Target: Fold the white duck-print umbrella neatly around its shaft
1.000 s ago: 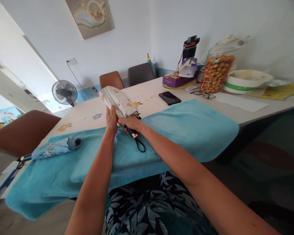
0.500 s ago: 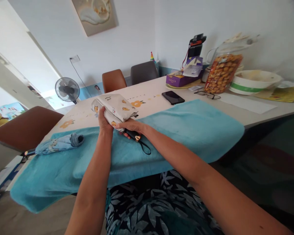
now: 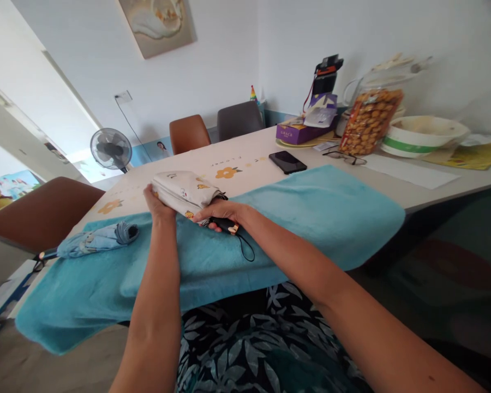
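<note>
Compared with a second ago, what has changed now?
The left hand has moved left, toward the far end of the white umbrella, which has tipped lower and leftward. The right hand keeps its hold by the handle. The blue umbrella and phone lie as before.

Umbrellas (image 3: 184, 191) (image 3: 96, 242), two, one white, one blue; hands (image 3: 159, 208) (image 3: 223, 209), two; chairs (image 3: 41, 210) (image 3: 189, 134) (image 3: 240, 121), three, two brown, one grey; phone (image 3: 287, 162), one; eyeglasses (image 3: 346, 158), one pair; electric fan (image 3: 111, 148), one; hanging picture (image 3: 157, 27), one; snack jar (image 3: 371, 123), one; black bottle (image 3: 324, 83), one

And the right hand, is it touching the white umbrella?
Touching: the head view shows the right hand gripping the white umbrella near its black handle.
</note>
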A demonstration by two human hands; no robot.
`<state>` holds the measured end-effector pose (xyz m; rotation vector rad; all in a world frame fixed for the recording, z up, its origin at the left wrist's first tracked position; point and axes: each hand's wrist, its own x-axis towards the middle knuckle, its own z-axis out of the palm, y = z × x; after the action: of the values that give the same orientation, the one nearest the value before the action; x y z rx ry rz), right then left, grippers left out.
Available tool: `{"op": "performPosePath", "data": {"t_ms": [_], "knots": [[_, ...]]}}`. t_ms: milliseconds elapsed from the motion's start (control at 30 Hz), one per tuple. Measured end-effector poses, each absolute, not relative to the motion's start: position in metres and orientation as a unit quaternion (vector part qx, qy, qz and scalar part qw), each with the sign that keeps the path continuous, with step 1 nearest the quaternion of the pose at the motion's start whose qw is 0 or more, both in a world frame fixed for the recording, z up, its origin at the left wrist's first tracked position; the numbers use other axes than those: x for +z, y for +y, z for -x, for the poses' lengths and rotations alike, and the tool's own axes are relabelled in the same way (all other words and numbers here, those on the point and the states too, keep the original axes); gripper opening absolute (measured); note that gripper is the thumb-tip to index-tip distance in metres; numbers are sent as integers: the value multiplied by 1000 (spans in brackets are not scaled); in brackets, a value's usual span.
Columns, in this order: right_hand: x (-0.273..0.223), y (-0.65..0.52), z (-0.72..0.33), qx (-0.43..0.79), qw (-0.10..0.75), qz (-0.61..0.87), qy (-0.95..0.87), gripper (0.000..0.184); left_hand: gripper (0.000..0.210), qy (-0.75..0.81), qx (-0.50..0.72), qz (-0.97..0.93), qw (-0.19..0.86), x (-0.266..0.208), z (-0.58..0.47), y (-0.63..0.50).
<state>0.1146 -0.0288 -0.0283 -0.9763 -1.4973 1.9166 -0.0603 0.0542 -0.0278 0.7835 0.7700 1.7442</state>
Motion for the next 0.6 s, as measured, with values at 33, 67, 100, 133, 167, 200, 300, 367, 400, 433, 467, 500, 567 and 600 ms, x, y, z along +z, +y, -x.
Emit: {"op": "performPosePath", "data": {"t_ms": [33,67,100,133,167,200,300,367,400,433,467,500,567,600], "knots": [[-28,-29,-114,703,251,372,-552,14,35,347,735,-290,504,-29,67,56],[-29,-28,-114,701,252,383,-546,14,30,371,741,-253,498,-31,73,57],[-29,-27,-113,700,258,392,-538,15,27,391,744,-219,496,-31,76,57],[-30,-26,-112,697,272,401,-529,15,24,403,741,-193,501,-31,77,57],[-32,-25,-111,690,292,411,-519,17,24,407,734,-181,513,-31,74,55],[-33,-23,-109,678,315,423,-512,19,25,407,720,-181,531,-30,69,53],[-38,-21,-106,622,394,456,-500,25,29,404,660,-242,586,-28,39,45],[-39,-21,-105,585,424,471,-506,25,25,391,628,-316,594,-29,17,39],[-39,-22,-104,571,429,473,-516,25,24,379,617,-351,594,-31,8,36],[-39,-23,-104,558,427,474,-530,25,23,372,611,-373,590,-32,1,34],[-39,-24,-104,548,422,474,-545,25,23,368,606,-388,589,-34,-3,32],[-38,-25,-103,542,416,472,-557,24,24,368,604,-393,588,-36,-5,31],[-38,-26,-102,552,407,462,-562,22,23,375,604,-387,588,-39,-4,29],[-38,-26,-102,570,403,454,-554,21,22,376,605,-382,588,-39,-2,30]]}}
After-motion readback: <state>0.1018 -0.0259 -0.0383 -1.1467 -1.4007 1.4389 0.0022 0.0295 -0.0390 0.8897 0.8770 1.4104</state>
